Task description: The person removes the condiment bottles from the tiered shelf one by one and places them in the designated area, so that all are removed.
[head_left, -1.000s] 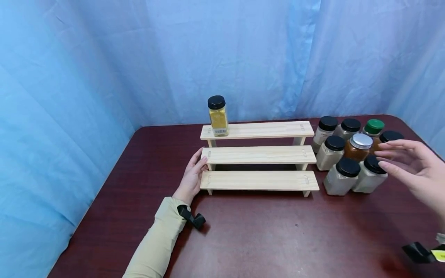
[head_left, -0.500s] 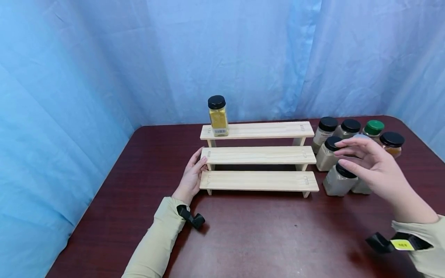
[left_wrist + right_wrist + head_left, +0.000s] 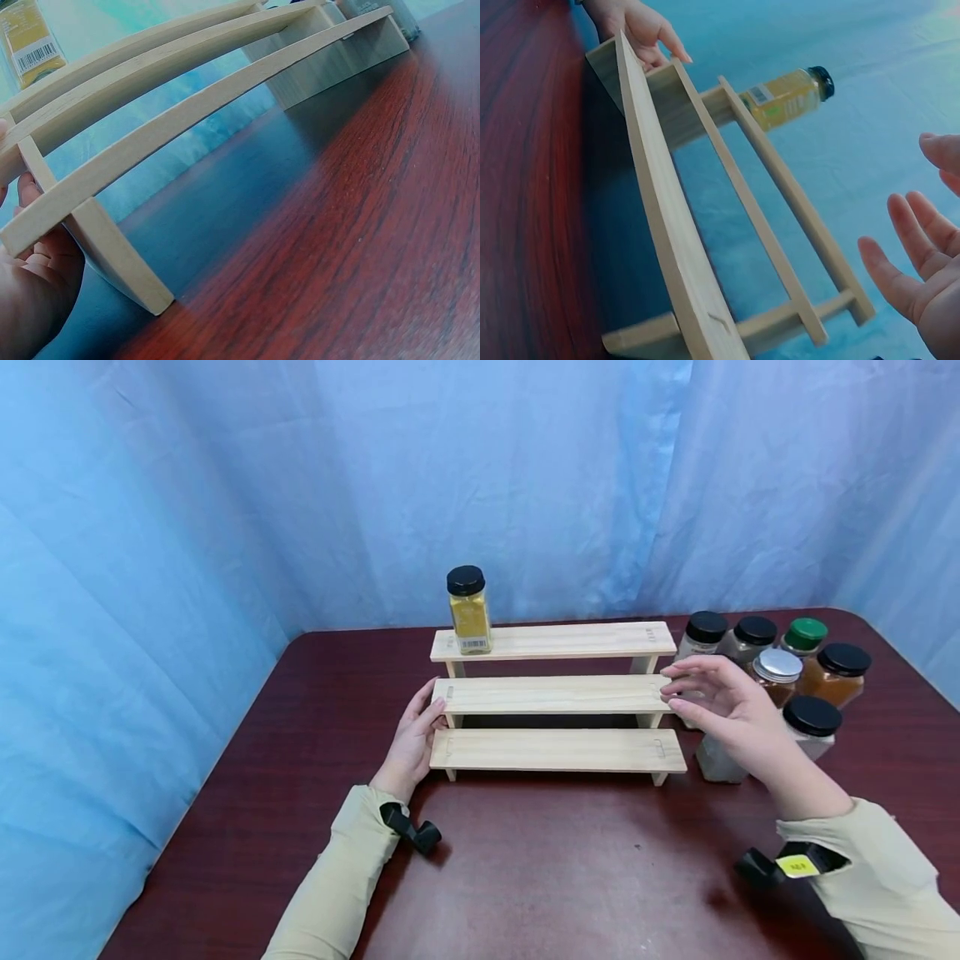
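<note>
A three-step wooden rack (image 3: 558,695) stands mid-table, with a yellow spice jar (image 3: 468,609) on the left end of its top step. My left hand (image 3: 415,737) rests with straight fingers against the rack's left end (image 3: 30,187). My right hand (image 3: 716,702) hovers open, fingers spread, over the rack's right end and in front of a cluster of spice jars (image 3: 780,677); it holds nothing. In the right wrist view the spread fingers (image 3: 911,259) are apart from the rack (image 3: 705,225) and the yellow jar (image 3: 784,97).
The jar cluster at the right holds several black-lidded jars, a green-lidded one (image 3: 806,636) and a silver-lidded one (image 3: 776,672). Blue curtain (image 3: 375,485) surrounds the dark red table (image 3: 562,868). Small black wrist cameras sit on both sleeves.
My right hand has moved left, from over the right-hand jars to the rack's right end, staying open. The left hand and rack have not moved.
</note>
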